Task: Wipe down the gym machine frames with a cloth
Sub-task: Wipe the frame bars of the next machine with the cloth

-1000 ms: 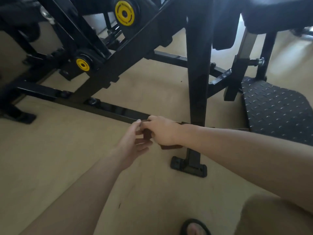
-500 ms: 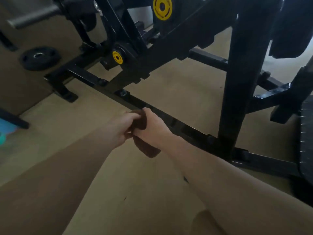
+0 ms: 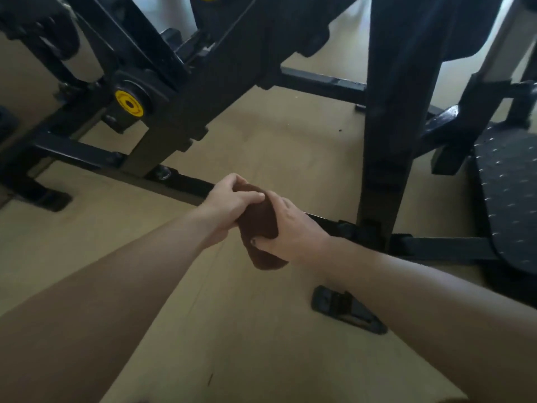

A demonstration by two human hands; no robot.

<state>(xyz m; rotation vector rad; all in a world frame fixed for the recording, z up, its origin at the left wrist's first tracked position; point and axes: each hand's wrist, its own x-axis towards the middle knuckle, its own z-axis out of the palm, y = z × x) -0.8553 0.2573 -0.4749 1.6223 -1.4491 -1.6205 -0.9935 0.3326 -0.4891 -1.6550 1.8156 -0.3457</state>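
A dark brown cloth (image 3: 260, 225) is bunched between both hands just in front of the black floor bar (image 3: 180, 181) of the gym machine frame. My left hand (image 3: 229, 203) grips the cloth's upper end with curled fingers. My right hand (image 3: 290, 228) holds its lower part, thumb across the front, and a tail of cloth hangs below. The bar runs from the left foot to the thick black upright post (image 3: 389, 126) on the right.
A yellow pivot cap (image 3: 129, 103) sits on the slanted arm at the left. A studded black footplate (image 3: 511, 193) lies at the right. A black floor bracket (image 3: 345, 309) stands near my right forearm. The floor is beige.
Both hands stay joined on the cloth by the floor bar. More of the cloth now shows between them, with my left fingers over its top. The view has shifted to the right.
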